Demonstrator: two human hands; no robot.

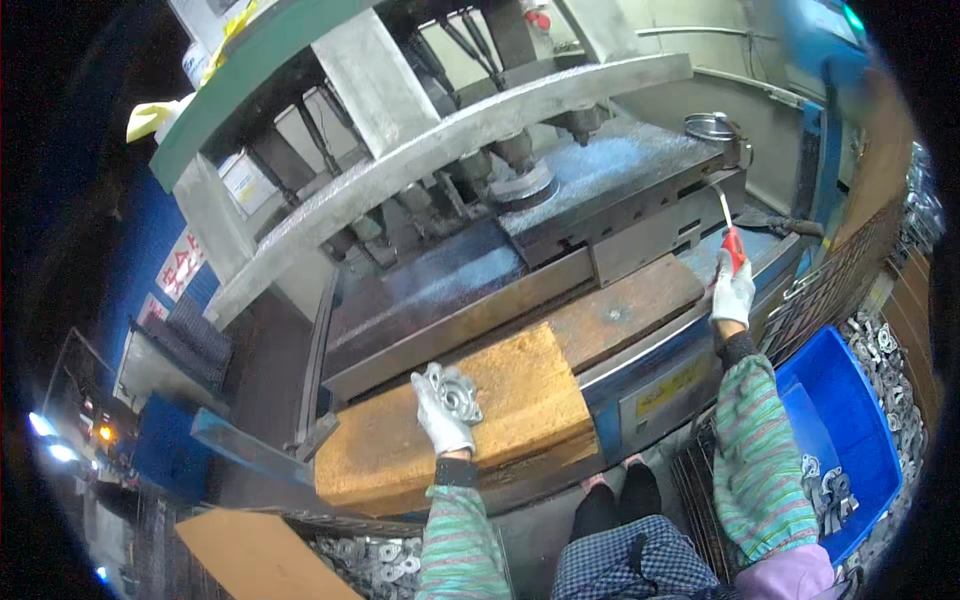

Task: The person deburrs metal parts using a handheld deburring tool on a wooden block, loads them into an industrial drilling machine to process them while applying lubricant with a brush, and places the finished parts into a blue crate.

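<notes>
My left hand (440,418), in a white glove, is closed on the edge of a grey metal casting (456,392). The casting has a round opening and lies over the thick wooden block (530,385) in front of the press. Out to the right, my gloved right hand (733,291) grips the red handle of a slim tool (735,248). Its pale shaft points up and bends at the tip, close to the right end of the press bed (620,180). The kind of tool cannot be made out.
Above the bed hangs the press's grey crossbeam (460,135). A round metal part (710,126) sits on the bed's far right corner. At my right stands a blue bin (878,440) with castings in it; more castings (375,562) lie at lower left beside cardboard (260,560).
</notes>
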